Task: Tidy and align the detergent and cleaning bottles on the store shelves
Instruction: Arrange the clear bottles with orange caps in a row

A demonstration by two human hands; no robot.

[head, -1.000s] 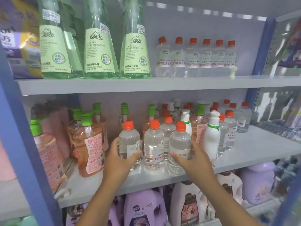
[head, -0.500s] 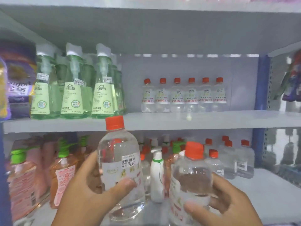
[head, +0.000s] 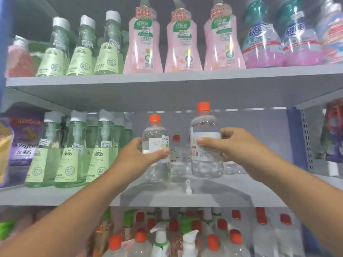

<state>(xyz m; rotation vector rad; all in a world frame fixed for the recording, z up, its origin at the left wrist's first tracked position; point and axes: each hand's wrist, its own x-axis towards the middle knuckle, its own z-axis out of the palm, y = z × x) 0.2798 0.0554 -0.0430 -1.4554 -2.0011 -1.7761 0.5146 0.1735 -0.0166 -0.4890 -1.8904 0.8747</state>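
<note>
The middle shelf [head: 167,198] runs the width of the view, with the shelf above [head: 185,78] close over it. Beyond the fingers of both hands, at the back of the middle shelf, stands a row of small clear bottles [head: 176,154], only partly seen. Left of the left fingers stands a block of tall green bottles [head: 72,151], near but apart.

The left hand [head: 137,158] has its fingers [head: 161,152] wrapped round a clear bottle with an orange cap [head: 156,145], upright, its base at or just over the shelf; contact cannot be told. The right hand [head: 239,145] grips a second clear bottle [head: 207,141] round its label, thumb across the front, held upright and higher, its base off the shelf. Each is held at mid-body, likely so it stays level and can be set down label forward in front of the back row.

The bare shelf surface below and in front of the fingers gives open room, broken only by a small white piece [head: 188,188] lying under and between the two held bottles; it could get in the way of a bottle set down there. The raised bottle's cap sits near the upper shelf's underside, so upward room looks tight. To the right of the right fingers the shelf looks bare as far as the blue upright [head: 297,138].
</note>
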